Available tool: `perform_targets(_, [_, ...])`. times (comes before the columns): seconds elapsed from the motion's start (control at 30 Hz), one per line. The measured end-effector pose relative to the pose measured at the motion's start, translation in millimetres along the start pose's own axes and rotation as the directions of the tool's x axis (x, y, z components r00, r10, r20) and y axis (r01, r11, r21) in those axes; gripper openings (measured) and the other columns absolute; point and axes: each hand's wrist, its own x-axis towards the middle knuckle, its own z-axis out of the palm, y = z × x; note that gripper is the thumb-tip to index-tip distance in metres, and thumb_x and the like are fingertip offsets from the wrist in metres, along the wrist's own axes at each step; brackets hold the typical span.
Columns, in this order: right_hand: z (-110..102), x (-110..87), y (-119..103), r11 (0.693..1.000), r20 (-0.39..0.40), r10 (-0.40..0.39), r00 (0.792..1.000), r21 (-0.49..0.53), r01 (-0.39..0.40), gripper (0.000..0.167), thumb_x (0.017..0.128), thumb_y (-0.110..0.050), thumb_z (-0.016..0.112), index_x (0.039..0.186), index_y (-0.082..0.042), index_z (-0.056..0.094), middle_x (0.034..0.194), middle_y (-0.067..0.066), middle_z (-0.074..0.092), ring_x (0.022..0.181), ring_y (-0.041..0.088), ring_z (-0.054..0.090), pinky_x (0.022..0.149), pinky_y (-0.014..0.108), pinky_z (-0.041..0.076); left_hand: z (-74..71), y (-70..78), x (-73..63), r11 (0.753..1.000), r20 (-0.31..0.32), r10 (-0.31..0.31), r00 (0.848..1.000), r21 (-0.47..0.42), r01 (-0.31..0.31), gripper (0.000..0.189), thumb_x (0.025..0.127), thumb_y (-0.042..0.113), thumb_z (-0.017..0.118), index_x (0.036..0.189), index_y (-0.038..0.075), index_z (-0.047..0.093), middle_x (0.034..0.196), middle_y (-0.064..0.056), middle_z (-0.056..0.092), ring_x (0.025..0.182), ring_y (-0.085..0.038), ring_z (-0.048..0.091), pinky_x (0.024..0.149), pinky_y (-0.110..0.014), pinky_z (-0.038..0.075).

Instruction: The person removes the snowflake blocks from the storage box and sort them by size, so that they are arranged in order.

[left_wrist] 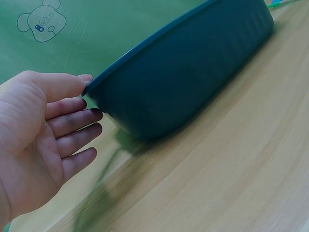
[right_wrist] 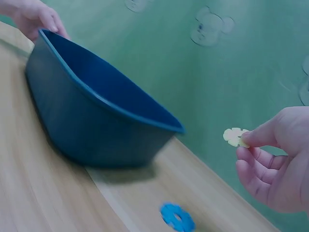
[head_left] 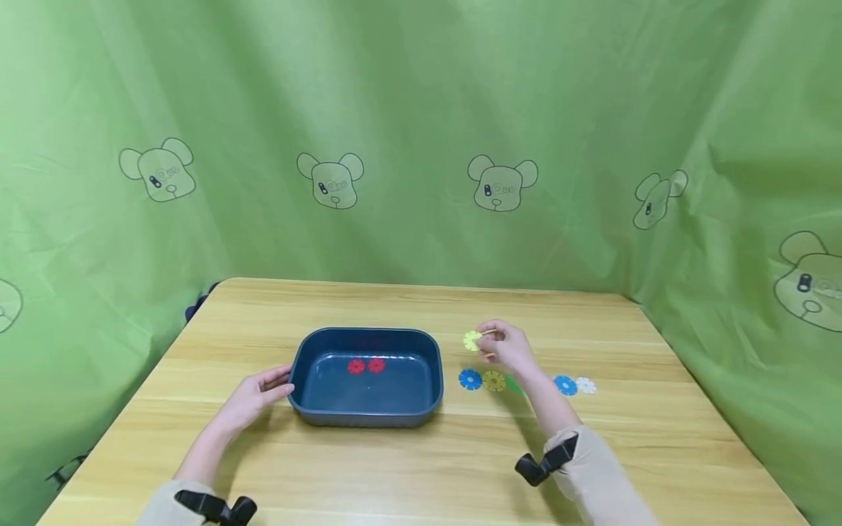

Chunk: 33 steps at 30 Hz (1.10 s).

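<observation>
A dark blue plastic basin [head_left: 365, 420] stands on the table, with two red notched plastic discs [head_left: 356, 366] inside on its floor. My left hand [head_left: 253, 398] is at its left end; in the left wrist view the thumb [left_wrist: 65, 86] laps over the rim while the fingers lie under it against the outer wall. Right of the basin, my right hand [head_left: 506, 347] pinches a pale yellow notched disc [right_wrist: 234, 137] between thumb and fingers, raised above the tabletop. Below that hand lie a blue disc [head_left: 470, 379], a yellow disc [head_left: 494, 380] and a green disc [head_left: 514, 384] partly hidden by the forearm.
Past the right forearm, another blue disc [head_left: 565, 385] and a white disc [head_left: 586, 385] continue the row. The wooden table [head_left: 395, 475] ends at a green curtain [head_left: 421, 241] printed with bear heads, which hangs behind and on both sides.
</observation>
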Motion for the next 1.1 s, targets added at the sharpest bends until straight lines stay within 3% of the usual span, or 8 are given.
perform_targets(0.23, [-47.9, -10.6, 13.3, 0.999, -0.052, 0.035, 0.998, 0.031, -0.033, 0.037, 0.088, 0.000, 0.059, 0.120, 0.011, 0.044, 0.081, 0.000, 0.058, 0.070, 0.010, 0.060, 0.065, 0.023, 0.054, 1.2, -0.4, -0.5, 1.000, -0.005, 0.006, 1.000, 0.006, -0.006, 0.052, 0.093, 0.015, 0.056, 0.132, -0.014, 0.039, 0.131, -0.029, 0.046, 0.123, -0.038, 0.043, 0.101, -0.044, 0.037])
perform_targets(0.37, [-76.9, -14.6, 28.6, 0.998, -0.100, 0.047, 0.994, 0.053, -0.042, 0.036, 0.087, -0.001, 0.060, 0.118, 0.010, 0.045, 0.079, -0.003, 0.060, 0.069, 0.009, 0.061, 0.064, 0.022, 0.054, 1.7, -1.1, -0.3, 1.000, -0.006, 0.012, 1.000, 0.002, -0.012, 0.052, 0.093, 0.016, 0.057, 0.132, -0.014, 0.039, 0.131, -0.029, 0.046, 0.123, -0.039, 0.043, 0.101, -0.044, 0.037])
perform_targets(0.47, [-104.1, -8.3, 58.0, 0.995, -0.121, 0.053, 0.991, 0.089, -0.042, 0.030, 0.083, -0.008, 0.067, 0.109, -0.001, 0.052, 0.078, -0.004, 0.061, 0.070, 0.011, 0.063, 0.065, 0.022, 0.055, 1.1, -1.5, -0.2, 1.000, -0.004, 0.015, 1.000, -0.001, -0.015, 0.053, 0.093, 0.016, 0.057, 0.132, -0.014, 0.039, 0.131, -0.029, 0.046, 0.123, -0.038, 0.043, 0.101, -0.044, 0.037])
perform_targets(0.57, [-131.5, -0.8, 87.7, 0.986, -0.121, 0.073, 0.990, 0.159, -0.053, 0.036, 0.076, -0.013, 0.075, 0.103, -0.007, 0.053, 0.078, -0.003, 0.064, 0.070, 0.013, 0.065, 0.066, 0.024, 0.055, 0.4, -1.3, -0.3, 1.000, -0.004, 0.019, 1.000, -0.002, -0.019, 0.053, 0.093, 0.016, 0.057, 0.132, -0.014, 0.039, 0.131, -0.029, 0.046, 0.123, -0.038, 0.042, 0.101, -0.044, 0.036])
perform_targets(0.63, [-140.6, -6.9, 88.8, 0.983, -0.123, 0.093, 0.988, 0.169, -0.072, 0.035, 0.077, -0.012, 0.074, 0.104, -0.006, 0.052, 0.077, -0.002, 0.063, 0.069, 0.012, 0.065, 0.066, 0.023, 0.055, 0.4, -1.1, -0.6, 1.000, -0.007, 0.019, 1.000, 0.002, -0.019, 0.053, 0.093, 0.017, 0.057, 0.132, -0.014, 0.039, 0.131, -0.029, 0.046, 0.123, -0.039, 0.042, 0.102, -0.045, 0.036])
perform_targets(0.77, [-144.2, -33.4, 69.4, 0.988, -0.131, 0.106, 0.986, 0.125, -0.090, 0.037, 0.085, -0.002, 0.062, 0.114, 0.010, 0.043, 0.075, 0.000, 0.063, 0.068, 0.010, 0.064, 0.065, 0.023, 0.055, 1.1, -2.2, -0.5, 1.000, -0.012, 0.019, 1.000, 0.001, -0.019, 0.053, 0.093, 0.016, 0.057, 0.132, -0.015, 0.039, 0.131, -0.029, 0.046, 0.123, -0.039, 0.043, 0.102, -0.045, 0.035])
perform_targets(0.87, [-151.9, -43.7, 71.0, 0.989, -0.158, 0.116, 0.981, 0.107, -0.100, 0.041, 0.088, 0.002, 0.056, 0.119, 0.019, 0.035, 0.075, 0.000, 0.063, 0.067, 0.009, 0.064, 0.065, 0.024, 0.055, 1.4, -3.0, -0.2, 1.000, -0.014, 0.015, 1.000, -0.006, -0.015, 0.052, 0.093, 0.015, 0.057, 0.132, -0.015, 0.039, 0.131, -0.029, 0.046, 0.123, -0.039, 0.042, 0.102, -0.044, 0.035])
perform_targets(1.1, [-178.7, -49.9, 88.8, 0.979, -0.267, 0.196, 0.944, 0.104, -0.174, 0.018, 0.086, 0.000, 0.060, 0.101, 0.005, 0.052, 0.069, -0.005, 0.063, 0.062, 0.006, 0.063, 0.060, 0.021, 0.054, 1.1, -2.7, -0.4, 1.000, -0.010, 0.006, 1.000, -0.001, -0.006, 0.053, 0.093, 0.016, 0.056, 0.133, -0.014, 0.038, 0.132, -0.029, 0.045, 0.124, -0.038, 0.042, 0.102, -0.044, 0.035])
